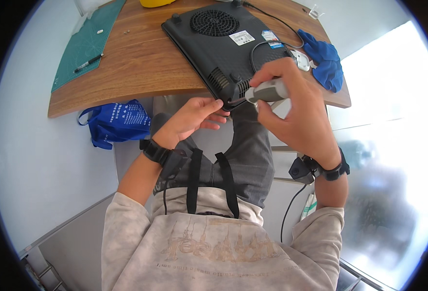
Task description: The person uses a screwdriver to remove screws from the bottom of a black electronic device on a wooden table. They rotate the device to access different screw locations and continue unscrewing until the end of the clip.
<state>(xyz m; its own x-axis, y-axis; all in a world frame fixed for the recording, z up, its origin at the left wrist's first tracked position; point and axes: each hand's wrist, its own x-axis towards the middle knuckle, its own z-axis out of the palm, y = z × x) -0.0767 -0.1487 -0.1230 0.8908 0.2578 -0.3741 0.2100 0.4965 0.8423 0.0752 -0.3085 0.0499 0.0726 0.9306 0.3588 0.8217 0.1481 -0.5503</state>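
Note:
A black induction cooker point(222, 52) lies upside down on the wooden table, its round fan grille and vents facing up. Its near corner juts past the table's front edge. My left hand point(190, 118) pinches that corner, thumb at the edge and fingers curled below. In my right hand point(302, 107) is a screwdriver point(270, 91) with a grey and white handle, held between thumb and fingers. Its shaft slants down to the left, and the tip is at the corner close to my left thumb. Whether a screw sits under the tip I cannot make out.
The cooker's black cord point(276, 17) loops over its right side. A blue cloth point(325, 60) lies at the table's right edge. A green cutting mat point(90, 41) with a black marker point(89, 63) is at the left. Below the table hangs a blue bag point(117, 123).

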